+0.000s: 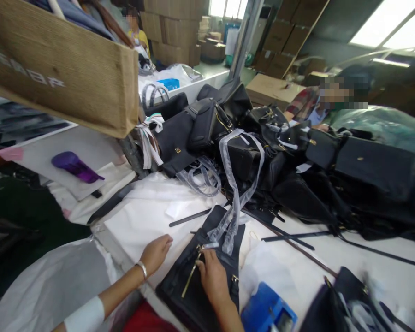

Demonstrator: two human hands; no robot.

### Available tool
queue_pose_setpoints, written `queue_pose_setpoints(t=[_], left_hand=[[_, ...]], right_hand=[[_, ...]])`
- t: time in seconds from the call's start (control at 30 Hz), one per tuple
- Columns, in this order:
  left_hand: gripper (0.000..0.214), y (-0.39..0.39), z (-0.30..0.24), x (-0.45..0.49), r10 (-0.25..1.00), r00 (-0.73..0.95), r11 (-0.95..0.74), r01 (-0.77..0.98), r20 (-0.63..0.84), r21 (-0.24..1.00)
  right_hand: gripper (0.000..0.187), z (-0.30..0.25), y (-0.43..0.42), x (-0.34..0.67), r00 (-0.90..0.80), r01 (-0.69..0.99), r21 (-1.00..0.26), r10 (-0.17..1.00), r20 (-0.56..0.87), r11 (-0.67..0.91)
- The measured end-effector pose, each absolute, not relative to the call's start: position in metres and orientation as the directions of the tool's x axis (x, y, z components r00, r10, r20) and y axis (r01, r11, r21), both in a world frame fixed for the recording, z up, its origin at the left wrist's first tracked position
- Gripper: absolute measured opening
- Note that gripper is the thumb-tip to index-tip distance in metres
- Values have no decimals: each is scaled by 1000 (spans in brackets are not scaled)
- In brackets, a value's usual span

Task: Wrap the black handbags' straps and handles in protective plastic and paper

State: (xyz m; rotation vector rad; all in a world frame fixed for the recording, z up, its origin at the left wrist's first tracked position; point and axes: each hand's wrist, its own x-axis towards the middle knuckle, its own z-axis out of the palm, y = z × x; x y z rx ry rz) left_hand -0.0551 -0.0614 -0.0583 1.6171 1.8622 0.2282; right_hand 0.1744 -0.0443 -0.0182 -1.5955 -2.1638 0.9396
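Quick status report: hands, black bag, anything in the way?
Right hand on the black bag, at its gold zipper. Left hand curled, off the bag. Plastic-wrapped straps across the bag's far end; blue box close by.

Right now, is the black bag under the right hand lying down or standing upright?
Lying down: the black bag has its gold zipper facing up.
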Motion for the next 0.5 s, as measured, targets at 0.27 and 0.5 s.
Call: queue_pose_setpoints(t=[0.27,0.5], left_hand=[[18,-24,-84,-41,948,13,135,888,-317,440],[22,2,-99,-67,935,28,121,912,-353,392]], right_hand=[[14,21,-112,211,-161,750,-661,976,-145,26],[11,23,-157,262,125,728,-650,974,-188,-218]])
